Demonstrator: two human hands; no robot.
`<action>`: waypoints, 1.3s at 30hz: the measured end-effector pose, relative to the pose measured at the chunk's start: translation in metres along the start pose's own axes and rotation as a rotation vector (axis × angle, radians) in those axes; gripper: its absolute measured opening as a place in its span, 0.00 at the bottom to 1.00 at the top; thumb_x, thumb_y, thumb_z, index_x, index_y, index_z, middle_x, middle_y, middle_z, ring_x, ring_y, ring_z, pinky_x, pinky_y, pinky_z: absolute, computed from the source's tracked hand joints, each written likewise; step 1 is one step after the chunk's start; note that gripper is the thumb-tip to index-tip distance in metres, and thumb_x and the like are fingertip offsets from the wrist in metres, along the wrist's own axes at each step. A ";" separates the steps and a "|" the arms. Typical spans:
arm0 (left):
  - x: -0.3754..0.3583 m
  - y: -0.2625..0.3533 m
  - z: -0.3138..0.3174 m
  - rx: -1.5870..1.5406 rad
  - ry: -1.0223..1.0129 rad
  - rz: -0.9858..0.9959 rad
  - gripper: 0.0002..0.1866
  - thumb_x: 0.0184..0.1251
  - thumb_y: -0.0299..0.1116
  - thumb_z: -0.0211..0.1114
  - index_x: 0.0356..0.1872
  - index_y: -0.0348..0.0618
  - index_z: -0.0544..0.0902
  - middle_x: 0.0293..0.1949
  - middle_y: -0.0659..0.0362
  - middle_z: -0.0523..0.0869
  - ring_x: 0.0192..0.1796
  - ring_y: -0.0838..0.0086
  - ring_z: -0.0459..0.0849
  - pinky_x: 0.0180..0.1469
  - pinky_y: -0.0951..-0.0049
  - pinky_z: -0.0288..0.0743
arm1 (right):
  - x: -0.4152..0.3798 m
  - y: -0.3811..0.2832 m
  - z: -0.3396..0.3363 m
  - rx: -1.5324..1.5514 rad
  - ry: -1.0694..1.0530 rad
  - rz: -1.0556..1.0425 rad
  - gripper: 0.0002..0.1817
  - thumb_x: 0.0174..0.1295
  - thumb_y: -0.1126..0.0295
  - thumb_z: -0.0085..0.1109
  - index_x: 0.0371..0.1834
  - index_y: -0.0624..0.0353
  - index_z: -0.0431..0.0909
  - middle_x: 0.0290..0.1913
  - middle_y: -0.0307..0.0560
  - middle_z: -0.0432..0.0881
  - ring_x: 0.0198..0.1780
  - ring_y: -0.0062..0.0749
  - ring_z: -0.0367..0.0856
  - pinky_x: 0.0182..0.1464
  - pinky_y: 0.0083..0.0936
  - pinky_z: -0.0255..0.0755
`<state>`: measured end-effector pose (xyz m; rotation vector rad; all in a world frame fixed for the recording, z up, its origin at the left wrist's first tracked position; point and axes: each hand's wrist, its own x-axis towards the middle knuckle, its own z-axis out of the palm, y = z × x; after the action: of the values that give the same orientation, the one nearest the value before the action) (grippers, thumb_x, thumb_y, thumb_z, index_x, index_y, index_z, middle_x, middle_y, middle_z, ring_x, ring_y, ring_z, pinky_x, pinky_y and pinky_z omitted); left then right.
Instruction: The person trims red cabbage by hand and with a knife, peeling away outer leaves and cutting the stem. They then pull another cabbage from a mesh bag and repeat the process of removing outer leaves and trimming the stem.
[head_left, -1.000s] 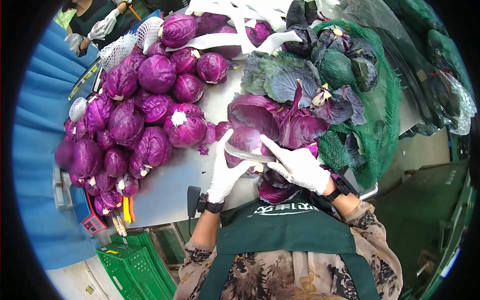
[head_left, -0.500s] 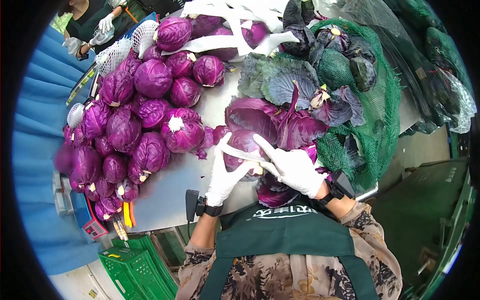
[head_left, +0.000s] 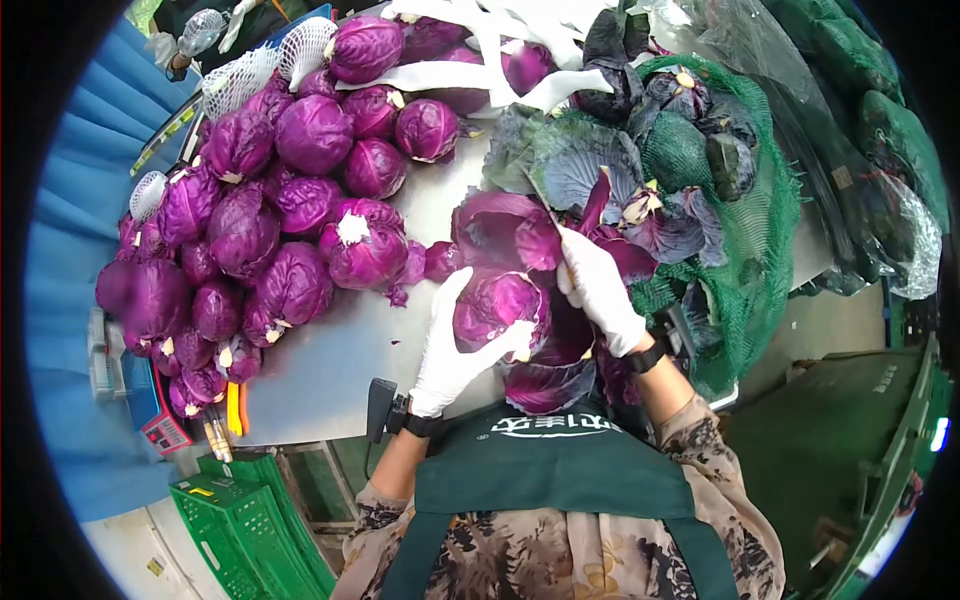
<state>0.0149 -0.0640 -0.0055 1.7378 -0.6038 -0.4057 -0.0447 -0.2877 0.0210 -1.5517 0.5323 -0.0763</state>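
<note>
A peeled-down purple cabbage (head_left: 492, 303) sits low over the metal table, its pale cut stem toward me. My white-gloved left hand (head_left: 447, 348) is wrapped round its left and near side. To its right, my gloved right hand (head_left: 598, 283) is closed on a knife (head_left: 541, 196), whose thin blade points away from me; the handle is hidden in the palm. A loose purple leaf (head_left: 538, 242) lies against the fingers of that hand. Below the cabbage are more stripped purple leaves (head_left: 548, 386).
Many purple cabbages (head_left: 245, 235) are piled on the left of the metal table (head_left: 330, 385). White foam nets (head_left: 480, 75) lie at the back. Green netting (head_left: 765, 200) with dark outer leaves is on the right. Green crates (head_left: 235, 525) stand below. Another person's gloved hand (head_left: 238, 22) shows at top left.
My right hand has lifted off the cabbage and moved right and away, turning the blade from across the cabbage to pointing away from me. My left hand still holds the cabbage.
</note>
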 end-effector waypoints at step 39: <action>-0.035 0.012 -0.021 -0.258 -0.097 -0.052 0.51 0.46 0.42 0.81 0.71 0.42 0.61 0.66 0.51 0.69 0.67 0.62 0.70 0.69 0.61 0.67 | 0.015 0.014 -0.011 -0.816 0.302 -0.802 0.04 0.55 0.71 0.62 0.33 0.53 0.80 0.29 0.47 0.81 0.29 0.44 0.83 0.33 0.35 0.77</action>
<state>-0.0033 -0.0287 0.0101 1.4957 -0.5503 -0.5818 -0.0397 -0.3026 0.0047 -2.5039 0.1234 -0.7968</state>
